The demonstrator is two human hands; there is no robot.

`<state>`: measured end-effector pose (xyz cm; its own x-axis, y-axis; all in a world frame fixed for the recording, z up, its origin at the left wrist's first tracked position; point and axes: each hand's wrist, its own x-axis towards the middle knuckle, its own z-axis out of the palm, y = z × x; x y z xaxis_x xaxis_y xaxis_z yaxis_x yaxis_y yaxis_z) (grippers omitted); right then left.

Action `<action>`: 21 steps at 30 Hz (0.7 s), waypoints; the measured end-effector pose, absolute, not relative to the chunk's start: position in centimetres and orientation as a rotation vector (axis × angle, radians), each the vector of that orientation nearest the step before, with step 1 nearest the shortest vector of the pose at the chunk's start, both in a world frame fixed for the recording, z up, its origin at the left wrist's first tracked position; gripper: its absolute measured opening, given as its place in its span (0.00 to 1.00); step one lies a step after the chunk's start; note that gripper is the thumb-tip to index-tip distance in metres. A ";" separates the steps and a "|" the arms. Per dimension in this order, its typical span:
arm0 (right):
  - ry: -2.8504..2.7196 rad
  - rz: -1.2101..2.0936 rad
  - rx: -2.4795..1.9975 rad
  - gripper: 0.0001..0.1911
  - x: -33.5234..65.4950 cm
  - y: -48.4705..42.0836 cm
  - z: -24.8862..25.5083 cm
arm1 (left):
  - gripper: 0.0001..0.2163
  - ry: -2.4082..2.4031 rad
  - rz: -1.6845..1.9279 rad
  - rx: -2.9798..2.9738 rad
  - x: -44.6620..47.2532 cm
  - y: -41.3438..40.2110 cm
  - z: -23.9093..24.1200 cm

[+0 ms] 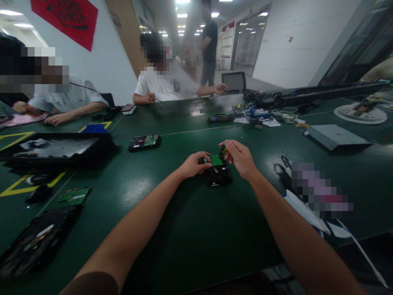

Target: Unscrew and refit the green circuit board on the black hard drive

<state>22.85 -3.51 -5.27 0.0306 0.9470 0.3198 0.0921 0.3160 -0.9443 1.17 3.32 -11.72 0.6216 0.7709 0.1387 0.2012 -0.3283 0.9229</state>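
Note:
In front of me a black hard drive (218, 177) with a green circuit board (215, 160) at its far end rests on the green table. My left hand (194, 164) is closed on the drive's left side, its thumb by the edge of the board. Above the board's right corner is my right hand (238, 157), its fingers pinched round a small screwdriver (224, 149) with a dark and yellow handle. Its tip is too small to make out. Farther left, a second hard drive (144, 142) lies with its board facing up.
A black tray (106, 148) stands at left, with a loose circuit board (73, 196) and dark casing (39, 241) nearer me. Cables (256, 114), a grey metal box (337, 137) and a white round part (344, 114) lie right. Two people sit opposite; another stands behind.

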 end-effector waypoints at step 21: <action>-1.829 0.910 -1.234 0.09 24.6 0.5 2.0 | 0.12 0.804 0.704 1.868 1.2 3.4 -11.7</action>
<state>24.57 0.52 1.97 -0.2666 0.9460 0.1844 0.4237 0.2869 -0.8592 1.18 3.41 -11.70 0.6177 0.7760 0.1277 0.2290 -0.3328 0.9148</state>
